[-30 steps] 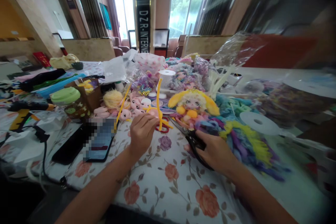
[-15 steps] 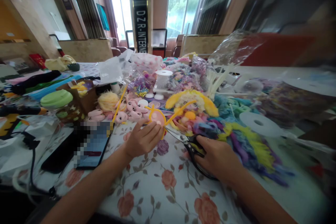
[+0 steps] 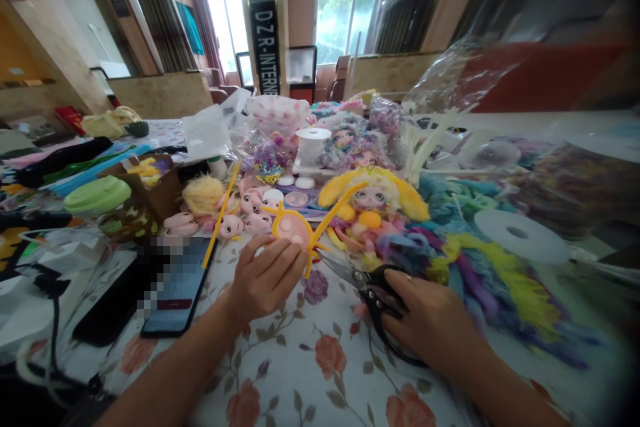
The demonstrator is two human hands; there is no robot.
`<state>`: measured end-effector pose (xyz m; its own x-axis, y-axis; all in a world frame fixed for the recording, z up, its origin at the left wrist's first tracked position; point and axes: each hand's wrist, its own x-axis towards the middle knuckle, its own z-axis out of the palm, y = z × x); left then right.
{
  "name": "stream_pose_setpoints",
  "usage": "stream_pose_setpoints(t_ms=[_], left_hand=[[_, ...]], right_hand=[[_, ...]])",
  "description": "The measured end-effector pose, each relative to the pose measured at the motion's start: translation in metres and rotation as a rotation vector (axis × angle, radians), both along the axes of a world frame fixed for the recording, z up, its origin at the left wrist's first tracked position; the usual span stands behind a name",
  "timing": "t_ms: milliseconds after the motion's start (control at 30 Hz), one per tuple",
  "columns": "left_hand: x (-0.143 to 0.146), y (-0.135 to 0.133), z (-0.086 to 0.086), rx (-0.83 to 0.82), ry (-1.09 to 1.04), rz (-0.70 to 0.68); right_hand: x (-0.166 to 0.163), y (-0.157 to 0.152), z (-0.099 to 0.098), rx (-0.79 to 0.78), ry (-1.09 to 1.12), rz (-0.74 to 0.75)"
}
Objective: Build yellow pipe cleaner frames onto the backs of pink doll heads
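Note:
Held in the fingers of my left hand (image 3: 265, 280) is a small pink piece edged with yellow fuzzy stem (image 3: 291, 228). A longer yellow stem (image 3: 335, 213) sticks out from it toward the upper right. My right hand (image 3: 425, 313) grips black-handled scissors (image 3: 367, 280), whose blades point left at the stem by the piece's right edge. Whether the blades touch the stem I cannot tell. Behind the hands sits a doll with yellow floppy ears (image 3: 373, 197). Several pink doll faces (image 3: 231, 227) lie to the left of the piece.
A phone (image 3: 175, 293) and a loose yellow stem (image 3: 223, 213) lie on the left. Beyond them stands a jar with a green lid (image 3: 97, 195). Colourful fibre (image 3: 500, 280) and a white spool (image 3: 520, 233) lie on the right. Floral cloth (image 3: 300, 360) covers the table.
The view has shifted slightly. My left hand has come a little left and down with the pink piece, which is turned somewhat. The scissors remain in my right hand, blades near the stem.

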<state>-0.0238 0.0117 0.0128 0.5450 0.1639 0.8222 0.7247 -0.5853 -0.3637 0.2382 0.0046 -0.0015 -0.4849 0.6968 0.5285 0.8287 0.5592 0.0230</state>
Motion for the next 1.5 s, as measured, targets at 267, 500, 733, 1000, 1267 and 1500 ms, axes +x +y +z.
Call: stream_pose_setpoints(t_ms=[267,500,733,1000,1267,1500], left_hand=[[0.003,0.000,0.000,-0.009,0.037,-0.015],[0.002,0.000,0.000,-0.016,0.024,-0.020],[0.005,-0.001,0.005,0.031,0.077,-0.009],[0.001,0.002,0.000,0.043,0.148,-0.030],[0.000,0.005,-0.006,0.001,0.203,-0.040],[0.000,0.008,-0.007,-0.042,0.218,-0.060]], right_hand=[[0.000,-0.001,0.001,-0.006,-0.025,-0.009],[0.000,0.001,0.000,0.001,-0.023,0.003],[0.000,0.001,-0.001,-0.038,-0.043,0.000],[0.000,0.000,0.000,-0.046,-0.077,0.014],[0.000,0.001,-0.004,-0.034,-0.087,0.012],[0.001,0.003,-0.009,-0.057,-0.092,0.005]])
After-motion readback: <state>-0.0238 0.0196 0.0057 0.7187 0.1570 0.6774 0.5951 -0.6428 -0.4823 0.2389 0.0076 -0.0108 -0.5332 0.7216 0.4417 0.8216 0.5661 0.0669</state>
